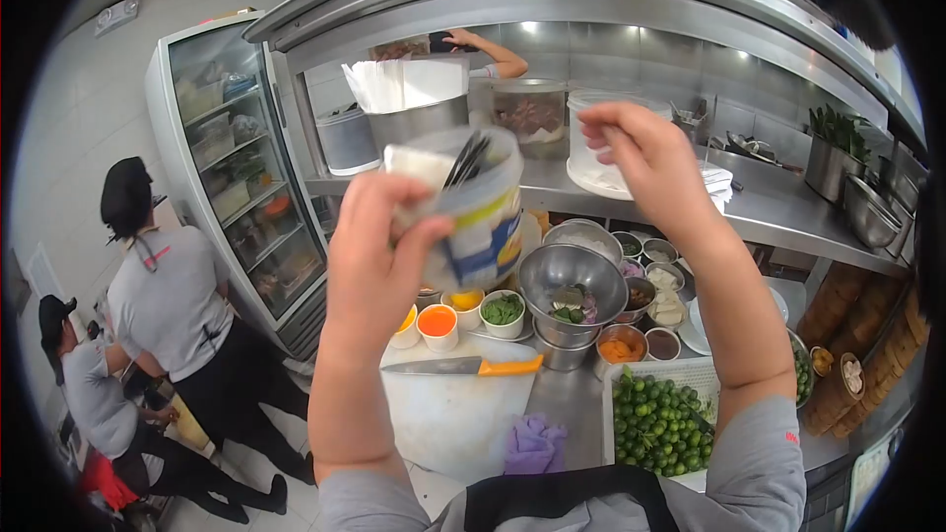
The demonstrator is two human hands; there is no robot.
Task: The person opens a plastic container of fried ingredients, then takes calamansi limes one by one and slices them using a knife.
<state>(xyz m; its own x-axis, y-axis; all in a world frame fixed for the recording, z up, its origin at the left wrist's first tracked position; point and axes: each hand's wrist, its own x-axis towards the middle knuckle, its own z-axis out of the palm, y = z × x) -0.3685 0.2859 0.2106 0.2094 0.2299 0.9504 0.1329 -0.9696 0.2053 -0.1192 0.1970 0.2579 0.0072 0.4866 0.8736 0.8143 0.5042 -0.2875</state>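
My left hand point(379, 246) is closed on a plastic tub point(483, 222) with a yellow and blue label, held up over the counter and blurred by motion. Black sticks or handles point(468, 160) and something white stand inside the tub. My right hand point(631, 143) is raised before a white bucket point(599, 172) on the steel shelf. Its fingers are curled together, and what they hold, if anything, is hidden. Below both hands sits a steel mixing bowl point(574, 286) with chopped green and purple pieces and something pale in it.
A knife point(463, 366) with an orange handle lies on the white cutting board point(434, 414), near a purple cloth point(536, 443). Small cups of ingredients surround the bowl. Green limes point(665, 424) fill a white basket point(613, 404). Two people point(172, 276) stand left, by the glass-door fridge point(241, 158).
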